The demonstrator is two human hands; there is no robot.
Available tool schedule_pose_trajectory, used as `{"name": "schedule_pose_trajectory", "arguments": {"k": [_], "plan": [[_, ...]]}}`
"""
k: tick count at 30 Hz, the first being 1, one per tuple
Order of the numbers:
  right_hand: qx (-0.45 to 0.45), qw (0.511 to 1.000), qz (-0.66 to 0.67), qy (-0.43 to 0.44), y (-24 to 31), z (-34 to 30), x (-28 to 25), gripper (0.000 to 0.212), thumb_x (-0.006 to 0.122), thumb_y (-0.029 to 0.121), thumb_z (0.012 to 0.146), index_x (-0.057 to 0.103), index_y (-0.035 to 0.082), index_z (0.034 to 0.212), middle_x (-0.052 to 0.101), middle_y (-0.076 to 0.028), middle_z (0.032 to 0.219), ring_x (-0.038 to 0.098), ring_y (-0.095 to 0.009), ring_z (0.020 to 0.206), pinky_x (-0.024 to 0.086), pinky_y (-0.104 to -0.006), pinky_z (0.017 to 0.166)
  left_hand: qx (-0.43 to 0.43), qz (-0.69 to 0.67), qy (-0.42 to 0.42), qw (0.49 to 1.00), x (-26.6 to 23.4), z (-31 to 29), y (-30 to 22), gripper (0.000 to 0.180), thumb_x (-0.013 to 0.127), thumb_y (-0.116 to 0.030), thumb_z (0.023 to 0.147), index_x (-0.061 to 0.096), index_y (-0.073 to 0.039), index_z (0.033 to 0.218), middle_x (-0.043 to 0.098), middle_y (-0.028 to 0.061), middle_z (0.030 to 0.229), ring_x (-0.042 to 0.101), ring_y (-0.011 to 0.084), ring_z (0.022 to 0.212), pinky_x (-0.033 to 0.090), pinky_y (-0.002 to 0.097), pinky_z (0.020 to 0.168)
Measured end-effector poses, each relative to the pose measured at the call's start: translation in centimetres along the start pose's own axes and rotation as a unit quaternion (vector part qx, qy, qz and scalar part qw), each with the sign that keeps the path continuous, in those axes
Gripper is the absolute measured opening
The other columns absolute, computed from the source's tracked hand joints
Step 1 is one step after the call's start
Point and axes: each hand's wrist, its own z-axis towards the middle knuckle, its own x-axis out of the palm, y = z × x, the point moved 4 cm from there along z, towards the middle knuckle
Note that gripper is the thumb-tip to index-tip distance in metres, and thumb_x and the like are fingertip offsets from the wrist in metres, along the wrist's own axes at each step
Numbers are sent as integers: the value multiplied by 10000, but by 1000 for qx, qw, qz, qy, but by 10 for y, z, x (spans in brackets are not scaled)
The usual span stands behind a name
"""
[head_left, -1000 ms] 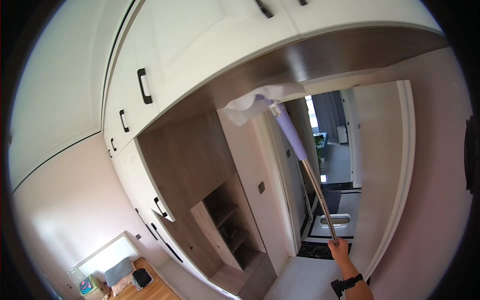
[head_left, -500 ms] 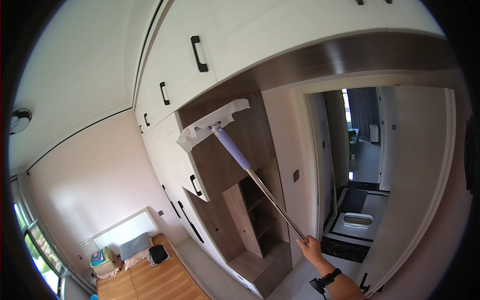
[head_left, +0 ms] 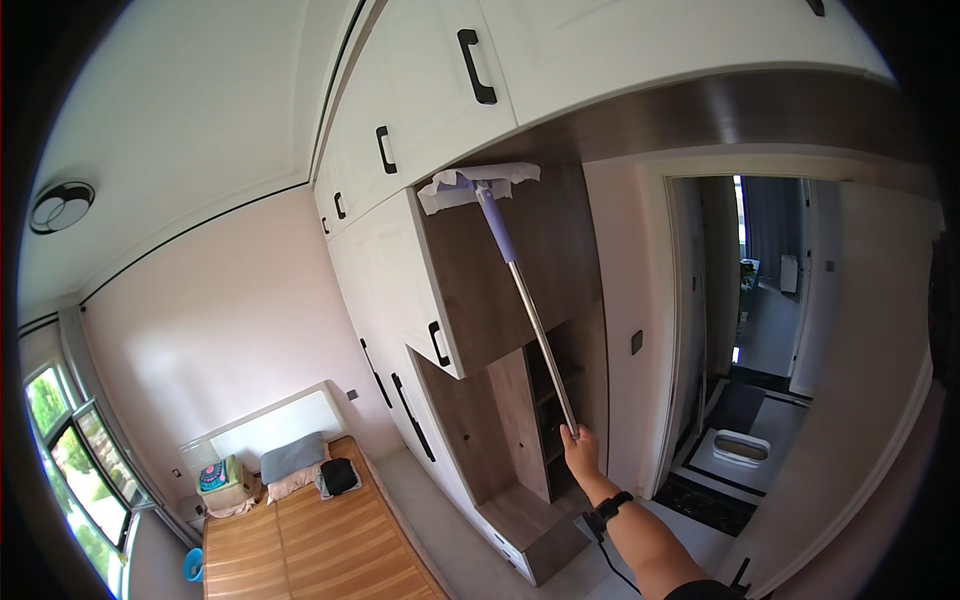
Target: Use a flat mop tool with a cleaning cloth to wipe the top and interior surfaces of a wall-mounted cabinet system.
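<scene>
I have the right hand (head_left: 580,452) raised on a forearm (head_left: 640,535) slanting up-left, fingers wrapped round the mop pole (head_left: 540,343); the left hand's grip I can't see.

The view is taken from head height through a wide fisheye lens, faced toward the cabinets (head_left: 620,40) and door frame (head_left: 668,330). The right forearm (head_left: 640,540) is caught nearest; the mop (head_left: 535,325) is seen from its handle end. The bed (head_left: 300,540) is looked down on, the ceiling (head_left: 200,120) seen from below.
</scene>
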Motion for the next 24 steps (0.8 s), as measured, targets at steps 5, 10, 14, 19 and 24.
{"name": "schedule_pose_trajectory", "arguments": {"k": [5, 10, 14, 19, 24], "plan": [[17, 1000, -10, 11, -3, 16, 33, 336, 558, 305, 799, 522, 9, 645, 526, -167, 566, 537, -355, 559, 412, -390, 486, -36, 21, 3, 999, -9, -12, 6, 291, 556, -187, 836, 527, -29, 1078, 558, 56, 689, 515, 120, 630, 435, 262, 564], [36, 999, 8, 25, 3, 21, 61, 325, 571, 311, 781, 545, 12, 658, 543, -167, 583, 548, -354, 584, 423, -397, 513, -53, 0, -8, 999, -8, -12, 15, 295, 561, -180, 833, 527, -27, 1084, 561, 55, 683, 511, 120, 622, 432, 258, 560], [27, 999, -9, 27, 3, 30, 83, 328, 562, 315, 784, 553, 10, 665, 554, -168, 596, 554, -352, 595, 430, -395, 518, -58, -21, -19, 998, -10, -6, 24, 300, 566, -184, 831, 532, -23, 1082, 569, 57, 716, 518, 123, 639, 437, 259, 567], [4, 1000, -20, -8, -2, 37, 94, 313, 567, 278, 783, 548, -2, 645, 523, -156, 543, 528, -327, 515, 406, -385, 485, -82, -4, -19, 996, -14, -8, 24, 313, 573, -197, 828, 529, -14, 1078, 577, 65, 743, 526, 134, 655, 445, 268, 580], [15, 998, -51, 23, -10, 46, 87, 305, 555, 306, 775, 591, 15, 691, 575, -168, 621, 561, -354, 594, 445, -409, 534, -54, 29, -41, 997, -15, -14, 17, 309, 574, -217, 824, 536, -37, 1072, 585, 85, 747, 548, 159, 688, 456, 284, 609]]}}
